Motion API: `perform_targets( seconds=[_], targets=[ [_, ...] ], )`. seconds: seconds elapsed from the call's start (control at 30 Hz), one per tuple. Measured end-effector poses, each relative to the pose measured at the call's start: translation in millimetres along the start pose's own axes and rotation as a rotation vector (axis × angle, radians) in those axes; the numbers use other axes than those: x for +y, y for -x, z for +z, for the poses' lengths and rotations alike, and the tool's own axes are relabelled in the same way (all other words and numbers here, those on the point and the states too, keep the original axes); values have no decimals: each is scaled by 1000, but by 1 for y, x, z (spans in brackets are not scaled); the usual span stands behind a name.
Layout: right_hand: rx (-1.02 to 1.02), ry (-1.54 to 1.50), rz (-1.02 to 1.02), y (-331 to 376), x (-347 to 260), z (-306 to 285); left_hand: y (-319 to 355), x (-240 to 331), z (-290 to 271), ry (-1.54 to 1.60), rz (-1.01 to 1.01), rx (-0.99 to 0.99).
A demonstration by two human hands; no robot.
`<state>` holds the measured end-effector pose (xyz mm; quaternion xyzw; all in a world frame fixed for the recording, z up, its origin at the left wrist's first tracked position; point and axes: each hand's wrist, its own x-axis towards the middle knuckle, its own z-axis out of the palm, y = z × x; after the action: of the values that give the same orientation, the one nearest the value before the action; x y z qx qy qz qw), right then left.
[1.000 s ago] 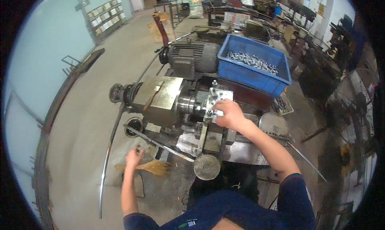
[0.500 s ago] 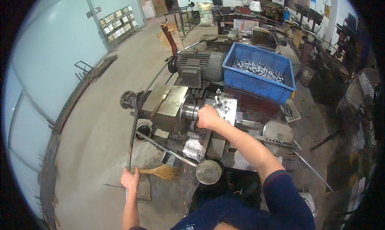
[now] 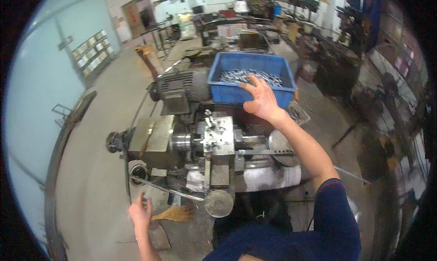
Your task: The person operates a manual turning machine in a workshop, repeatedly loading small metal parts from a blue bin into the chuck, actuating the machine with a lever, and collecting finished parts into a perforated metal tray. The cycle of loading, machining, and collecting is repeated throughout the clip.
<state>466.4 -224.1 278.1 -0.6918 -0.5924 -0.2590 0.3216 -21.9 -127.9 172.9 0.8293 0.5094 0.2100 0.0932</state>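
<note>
My right hand (image 3: pixel 261 101) is raised over the near wall of a blue plastic bin (image 3: pixel 248 95), fingers apart, with nothing visible in it. Inside the bin lies a heap of small shiny metal parts (image 3: pixel 236 76). My left hand (image 3: pixel 141 211) is at the lower left, fingers apart, beside the lower end of a long lever rod (image 3: pixel 128 179). Between my hands stands a small lathe-like machine with a metal headstock box (image 3: pixel 157 134), a bright spindle (image 3: pixel 182 142) and a tool block (image 3: pixel 220 136).
An electric motor (image 3: pixel 184 86) sits behind the headstock. A straw broom (image 3: pixel 175 213) lies on the floor near my left hand. A second bar runs to a round disc (image 3: pixel 219 203) in front. At the right stand a large fan (image 3: pixel 387 88) and dark machinery.
My right hand has left the spindle and moved up and right to the bin. My left hand has let go of the lever rod. The view has swung to the right.
</note>
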Motion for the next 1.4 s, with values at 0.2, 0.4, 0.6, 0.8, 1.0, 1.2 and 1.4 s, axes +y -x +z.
perform_targets(
  seconds=[0.2, 0.4, 0.6, 0.8, 1.0, 1.2, 1.4],
  targets=[
    [-190, -84, 328, 143, 36, -86, -33, 82, 67, 58, 448, -248],
    [-234, 401, 1152, 425, 54, -230, -49, 27, 173, 267, 200, -599],
    [-163, 836, 2166, 587, -59, -320, -48, 54, 162, 396, 213, -626],
    [368, 462, 2596, 695, -81, -302, -43, 66, 157, 213, 229, -501],
    [137, 947, 2339, 719, -62, -300, -41, 67, 150, 205, 203, -521],
    [-33, 811, 2180, 721, -44, -278, -42, 53, 163, 232, 202, -461],
    [-80, 562, 1940, 666, -15, -233, -45, 35, 172, 269, 168, -386]
  ],
)
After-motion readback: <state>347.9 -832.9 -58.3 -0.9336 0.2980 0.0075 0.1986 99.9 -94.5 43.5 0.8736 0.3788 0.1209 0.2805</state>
